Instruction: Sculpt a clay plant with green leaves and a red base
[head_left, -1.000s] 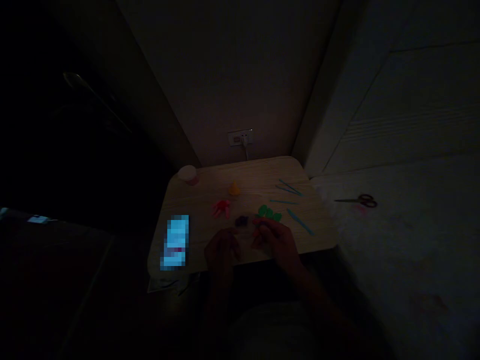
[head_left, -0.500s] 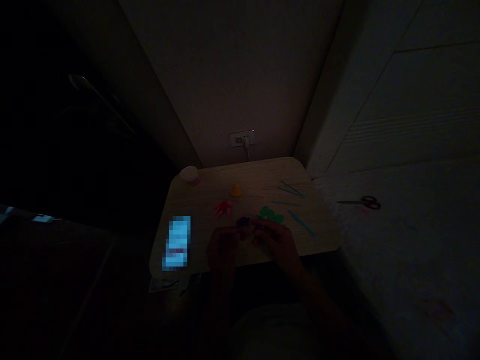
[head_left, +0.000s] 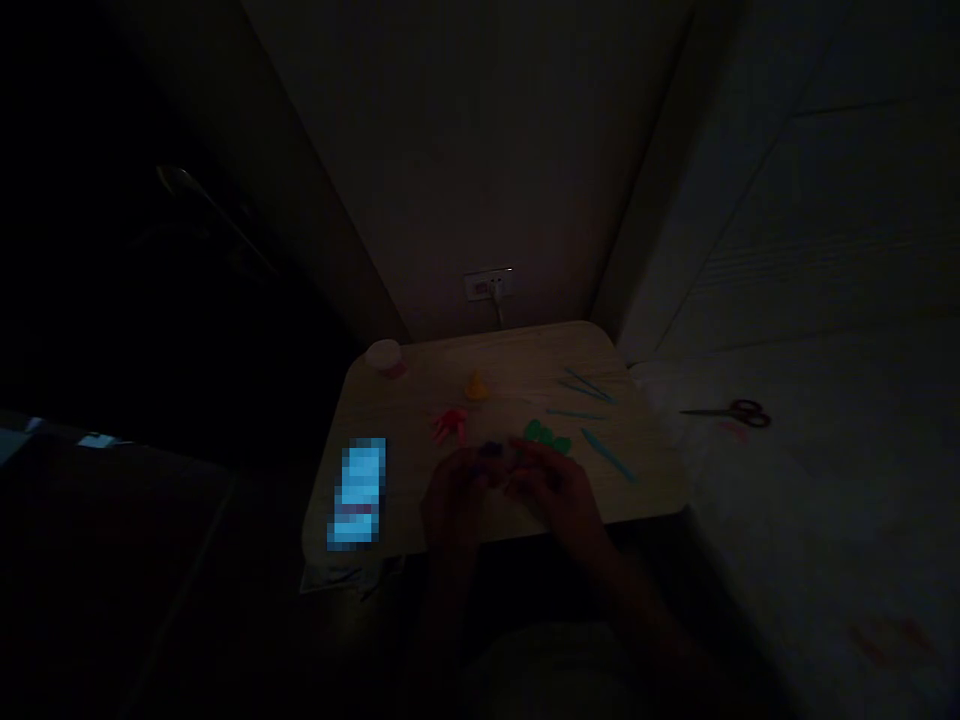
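Dark purple clay lump (head_left: 491, 452), small and dim, on the pale wooden desk (head_left: 645, 470) near its front edge, right between the fingertips of both hands. Probably soft modelling clay, though too dark to be sure: light, pliable, easily dented or smeared by a firm pinch, slightly tacky rather than slippery. Best taken gently by its sides with fingertips, not squeezed from the top.

Left hand (head_left: 450, 500) at about 8 o'clock from the lump, fingers curled toward it, seemingly touching its near side. Right hand (head_left: 555, 490) at about 4 o'clock, fingers bent and gathered close to the lump. Grip of either hand impossible to make out in the gloom: neither clearly closed on anything nor clearly spread.

Around the lump, all on the desk:
- Green clay pieces (head_left: 547, 435) just beside the right hand's fingertips, at 2 o'clock from the lump.
- Red clay figure (head_left: 448, 424) near, at 10 o'clock.
- Small yellow cone (head_left: 475, 384) farther back, at 12 o'clock.
- Thin teal modelling tools (head_left: 604, 455) scattered at 2 to 3 o'clock.
- Pink-lidded tub (head_left: 385, 356) at the far left corner.
- Lit phone screen (head_left: 358, 492) at 9 o'clock, well apart from the left hand.

Scissors (head_left: 731, 412) off the desk on the pale surface to the right. Wall socket (head_left: 489, 285) behind the desk.
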